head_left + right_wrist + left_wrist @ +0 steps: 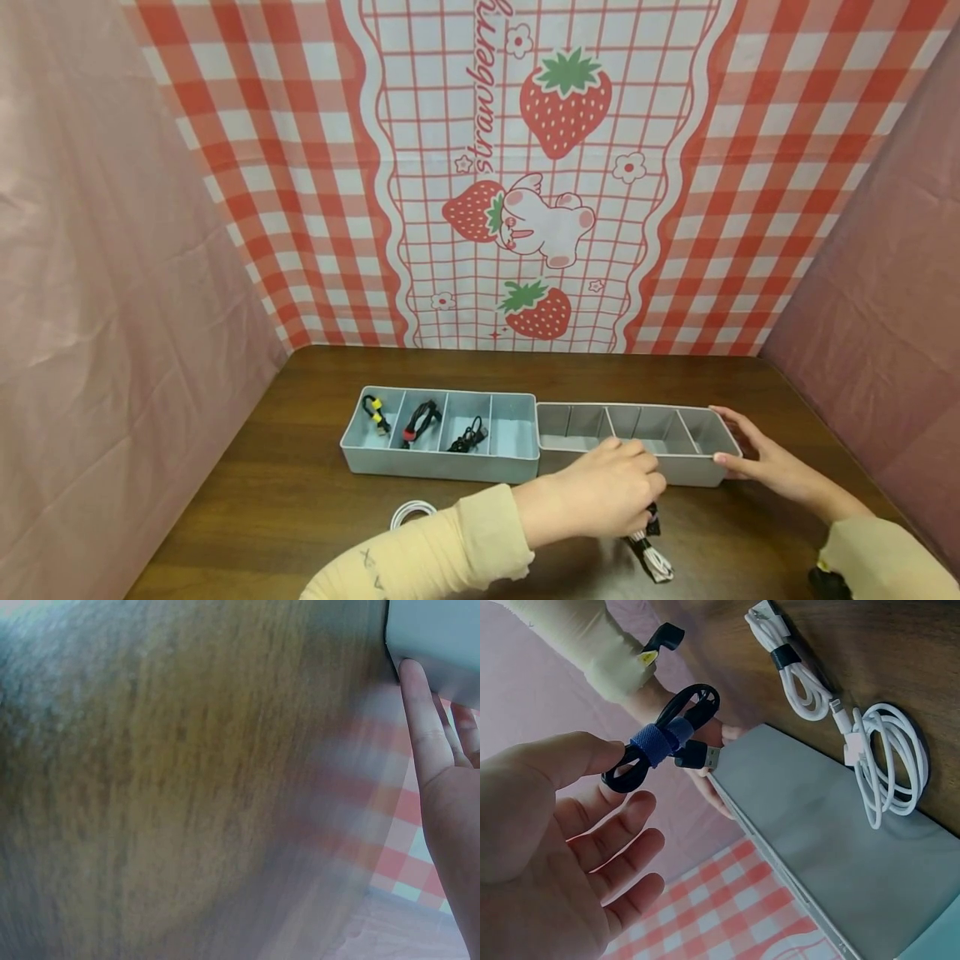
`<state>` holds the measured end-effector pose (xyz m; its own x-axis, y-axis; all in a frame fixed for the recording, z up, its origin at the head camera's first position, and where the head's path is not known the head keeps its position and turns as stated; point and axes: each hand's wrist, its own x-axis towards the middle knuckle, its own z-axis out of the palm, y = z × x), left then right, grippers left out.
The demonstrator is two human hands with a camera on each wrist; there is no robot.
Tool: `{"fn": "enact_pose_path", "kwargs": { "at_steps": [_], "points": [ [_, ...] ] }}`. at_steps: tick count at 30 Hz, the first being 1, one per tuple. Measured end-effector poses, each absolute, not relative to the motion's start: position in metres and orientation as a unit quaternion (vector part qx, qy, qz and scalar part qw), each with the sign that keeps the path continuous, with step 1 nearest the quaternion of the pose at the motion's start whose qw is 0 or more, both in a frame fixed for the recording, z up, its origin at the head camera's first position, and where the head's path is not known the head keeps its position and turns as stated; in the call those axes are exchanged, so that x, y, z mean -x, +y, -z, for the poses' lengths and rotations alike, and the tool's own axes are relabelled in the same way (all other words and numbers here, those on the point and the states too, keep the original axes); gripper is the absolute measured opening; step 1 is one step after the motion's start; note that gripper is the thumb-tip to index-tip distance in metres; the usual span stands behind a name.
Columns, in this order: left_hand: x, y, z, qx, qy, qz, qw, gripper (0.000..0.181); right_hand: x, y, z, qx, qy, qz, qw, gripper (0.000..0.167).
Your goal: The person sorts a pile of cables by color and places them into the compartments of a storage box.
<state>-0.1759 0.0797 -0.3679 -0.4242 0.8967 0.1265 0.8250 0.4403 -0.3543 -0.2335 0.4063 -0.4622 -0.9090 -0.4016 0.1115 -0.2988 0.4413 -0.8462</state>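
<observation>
My left hand is in front of the grey divided box. In the left wrist view it pinches a coiled black USB cable between thumb and index finger, a blue strap round the coil. The other fingers are spread, loosely bent. At the box's right end my right hand holds the corners, thumb on the front side and fingers behind. In the right wrist view the thumb lies along the box. The compartments of the grey box that show hold nothing.
Left of the grey box, end to end, stands a light blue divided box with black cables in three compartments. Coiled white cables lie on the wooden table in front. A black item with yellow is by the right sleeve.
</observation>
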Motion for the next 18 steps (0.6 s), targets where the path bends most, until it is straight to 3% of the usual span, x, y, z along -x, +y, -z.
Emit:
{"fn": "enact_pose_path", "kwargs": {
  "at_steps": [18],
  "points": [
    [0.170,0.057,0.346,0.517,-0.835,-0.098,0.161,0.015,0.233,0.406,0.461,0.195,0.851,0.484,0.061,0.070]
  ]
}}
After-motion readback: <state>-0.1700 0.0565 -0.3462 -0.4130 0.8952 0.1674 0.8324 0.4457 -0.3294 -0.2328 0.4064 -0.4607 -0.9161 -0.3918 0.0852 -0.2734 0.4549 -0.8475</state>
